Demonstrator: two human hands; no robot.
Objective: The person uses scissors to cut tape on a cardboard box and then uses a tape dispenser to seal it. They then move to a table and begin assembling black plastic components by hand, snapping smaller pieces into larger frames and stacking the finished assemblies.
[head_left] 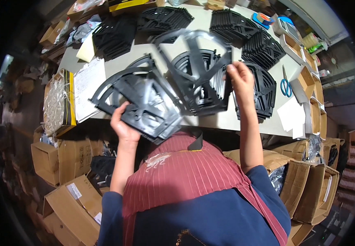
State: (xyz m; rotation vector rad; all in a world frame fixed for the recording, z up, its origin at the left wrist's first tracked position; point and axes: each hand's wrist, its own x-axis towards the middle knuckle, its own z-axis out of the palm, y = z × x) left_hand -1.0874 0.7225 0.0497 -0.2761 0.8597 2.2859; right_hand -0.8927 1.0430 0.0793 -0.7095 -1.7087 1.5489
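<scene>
My left hand (124, 126) grips the lower left edge of black fan-shaped plastic frames (130, 92), held tilted over the table's front edge close to my apron. How many are in that hand I cannot tell. My right hand (242, 78) pinches the right edge of another fan-shaped frame (194, 51), blurred by motion. Its lower end overlaps a stack of similar frames (204, 92) on the table, partly hidden behind it. Right of my right wrist lies one more stack of black frames (263, 92).
Several stacks of black frames (114, 37) line the table's back. Blue-handled scissors (285, 87), white paper (292, 117) and cardboard trays (306, 84) are at right. Written sheets (89, 88) and a yellow-black box (69, 98) with clear bags are at left. Cardboard boxes (73, 201) crowd both sides below.
</scene>
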